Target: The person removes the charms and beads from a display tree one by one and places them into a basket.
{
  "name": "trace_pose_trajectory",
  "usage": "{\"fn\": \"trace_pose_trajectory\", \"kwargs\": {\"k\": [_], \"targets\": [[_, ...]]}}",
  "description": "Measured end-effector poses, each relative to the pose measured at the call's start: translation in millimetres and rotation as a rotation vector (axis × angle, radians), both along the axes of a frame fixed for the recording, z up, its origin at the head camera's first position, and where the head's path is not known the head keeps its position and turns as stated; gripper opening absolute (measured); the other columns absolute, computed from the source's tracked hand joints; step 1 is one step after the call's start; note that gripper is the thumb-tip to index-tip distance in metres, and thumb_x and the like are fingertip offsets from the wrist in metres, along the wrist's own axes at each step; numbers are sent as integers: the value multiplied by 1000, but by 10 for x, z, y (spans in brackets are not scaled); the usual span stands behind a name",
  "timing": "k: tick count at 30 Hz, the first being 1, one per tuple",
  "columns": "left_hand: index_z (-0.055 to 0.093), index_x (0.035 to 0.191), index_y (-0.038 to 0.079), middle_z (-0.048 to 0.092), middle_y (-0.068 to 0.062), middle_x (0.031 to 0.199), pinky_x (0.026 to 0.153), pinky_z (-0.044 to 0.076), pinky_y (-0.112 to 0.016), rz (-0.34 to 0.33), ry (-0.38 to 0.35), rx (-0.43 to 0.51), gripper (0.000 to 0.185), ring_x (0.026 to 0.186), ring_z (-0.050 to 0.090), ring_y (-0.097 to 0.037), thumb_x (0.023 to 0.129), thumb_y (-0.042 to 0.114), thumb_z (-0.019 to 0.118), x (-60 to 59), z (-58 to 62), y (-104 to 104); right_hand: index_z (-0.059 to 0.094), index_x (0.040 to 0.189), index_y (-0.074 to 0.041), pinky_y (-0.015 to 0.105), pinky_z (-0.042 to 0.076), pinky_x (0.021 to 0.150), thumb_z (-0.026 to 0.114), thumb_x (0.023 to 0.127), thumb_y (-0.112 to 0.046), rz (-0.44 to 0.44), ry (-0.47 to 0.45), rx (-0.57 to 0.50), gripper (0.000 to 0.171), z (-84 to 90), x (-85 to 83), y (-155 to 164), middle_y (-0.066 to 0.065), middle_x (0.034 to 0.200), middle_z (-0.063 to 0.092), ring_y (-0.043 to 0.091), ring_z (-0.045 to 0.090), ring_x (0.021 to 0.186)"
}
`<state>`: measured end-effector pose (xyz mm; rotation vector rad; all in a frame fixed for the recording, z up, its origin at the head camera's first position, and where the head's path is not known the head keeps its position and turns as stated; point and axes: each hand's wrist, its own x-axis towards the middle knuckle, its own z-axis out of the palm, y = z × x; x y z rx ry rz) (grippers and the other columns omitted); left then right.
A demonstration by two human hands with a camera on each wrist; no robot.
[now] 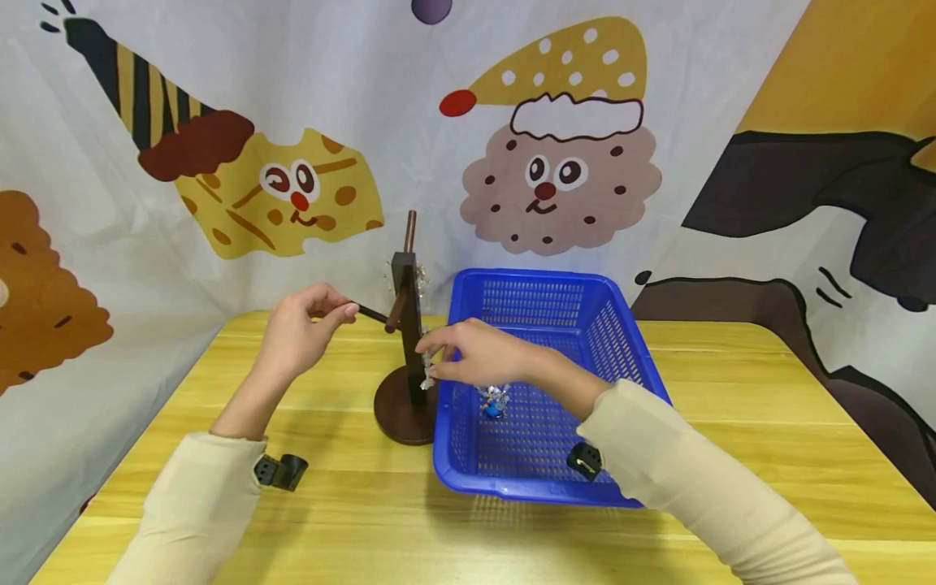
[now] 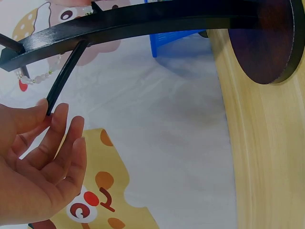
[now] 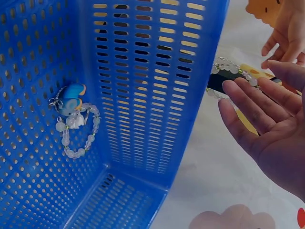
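Observation:
A dark wooden stand point(image 1: 406, 325) with thin pegs rises from a round base point(image 1: 400, 410) just left of a blue basket point(image 1: 621, 341). My left hand point(image 1: 349, 309) pinches the tip of a side peg point(image 1: 371, 314); in the left wrist view the left hand point(image 2: 47, 112) touches the peg point(image 2: 64, 78) end. My right hand point(image 1: 431, 357) pinches a clear bead bracelet point(image 1: 426, 374) against the post. In the right wrist view that bracelet point(image 3: 233, 70) lies beyond the fingers of the right hand point(image 3: 248, 90). A second bracelet with a blue charm point(image 1: 493, 402) point(image 3: 71, 119) lies inside the basket point(image 3: 152, 95).
More clear beads point(image 1: 422, 280) point(image 2: 38, 76) hang on the stand near its top. The stand and basket sit on a yellow wooden table point(image 1: 731, 390). A cartoon-printed cloth point(image 1: 292, 97) hangs close behind and at both sides.

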<state>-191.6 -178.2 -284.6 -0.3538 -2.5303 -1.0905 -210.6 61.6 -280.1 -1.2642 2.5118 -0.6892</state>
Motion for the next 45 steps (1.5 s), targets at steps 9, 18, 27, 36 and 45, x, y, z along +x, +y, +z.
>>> {"fn": "trace_pose_trajectory", "kwargs": {"k": [9,18,27,36,45], "targets": [[64,85,3,68,-11,79,61,42,-33,-1,12,3,16,78,62,-27,90,17,59,-6,6,0,62,110,-2,19,47,72,60,87,-9,-11,48,-72,25,113,31,51,6,102,65,12,61,86],[64,85,3,68,-11,79,60,41,-33,-5,15,-2,16,78,62,-26,91,17,59,-10,-2,-3,60,99,-3,21,48,68,63,83,-3,-59,104,-169,16,244,41,171,2,83,62,11,58,76],[64,87,1,68,-11,80,63,42,-34,-4,-4,-1,17,80,62,-27,91,17,58,-3,4,0,59,96,-3,25,48,67,59,82,2,-100,151,-199,15,325,16,345,2,80,61,13,57,74],[64,87,2,67,-11,79,62,41,-34,-8,-3,0,17,79,62,-27,91,17,58,-4,-1,0,58,95,-5,31,46,66,56,81,6,-146,154,-234,18,377,-5,574,4,80,59,15,53,72],[64,87,3,68,-11,79,61,40,-33,-9,2,-1,17,78,62,-26,91,18,58,-9,-6,1,59,95,-6,34,47,66,57,81,5,-217,156,-224,18,327,-51,764,1,78,57,15,53,71]]}}
